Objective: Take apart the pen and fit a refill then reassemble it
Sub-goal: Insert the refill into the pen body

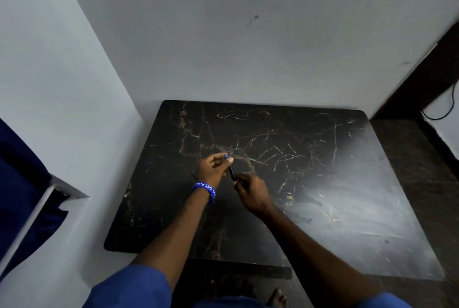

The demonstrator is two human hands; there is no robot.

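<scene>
A slim dark pen (231, 171) with a small blue end is held above the black marble table (323, 183), tilted from upper left to lower right. My left hand (213, 167), with a blue wristband, pinches the pen's upper part near the blue end. My right hand (249, 189) grips the lower end, its fingers closed around it. Both hands touch the pen at once. A thin dark stick-like piece (192, 174) lies on the table just left of my left wrist; it is too small to identify. The pen's lower tip is hidden inside my right fingers.
The table stands in a corner against grey walls (223, 34). A dark blue cloth (22, 183) hangs at the left by a white ledge. A dark door frame and a black cable (447, 106) are at the right. My bare foot (278, 297) shows below the table's front edge.
</scene>
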